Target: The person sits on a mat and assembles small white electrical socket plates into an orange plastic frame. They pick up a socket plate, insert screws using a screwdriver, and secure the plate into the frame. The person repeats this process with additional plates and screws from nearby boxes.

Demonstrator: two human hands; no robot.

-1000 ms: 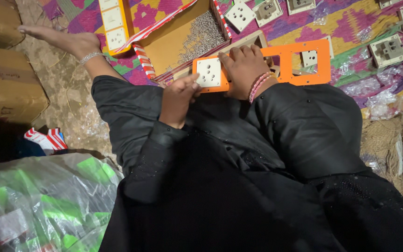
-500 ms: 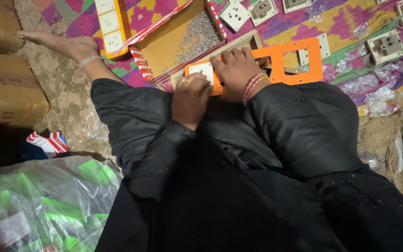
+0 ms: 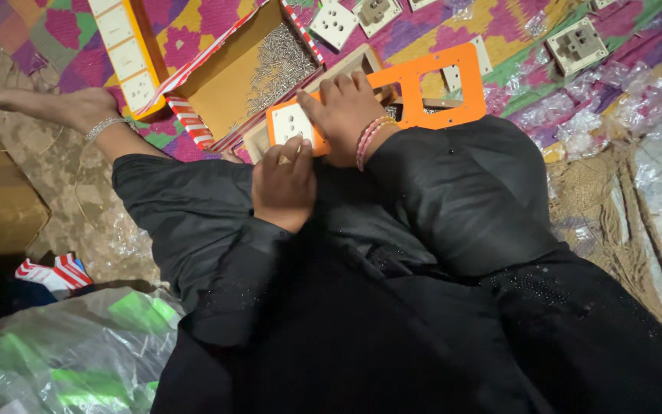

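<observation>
While the right hand (image 3: 346, 115) presses flat on the orange frame (image 3: 423, 80), whose long axis runs toward two o'clock, the left hand (image 3: 285, 184), curled, touches its near end at the white socket (image 3: 291, 123).

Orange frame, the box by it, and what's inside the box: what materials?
Orange frame: likely moulded plastic, matt, uniform colour, clean-cut rectangular openings. Box: cardboard, brown unprinted inside, red-and-white printed flaps. Screws in it: probably metal, thin grey glinting pieces, too small to be sure.
</observation>
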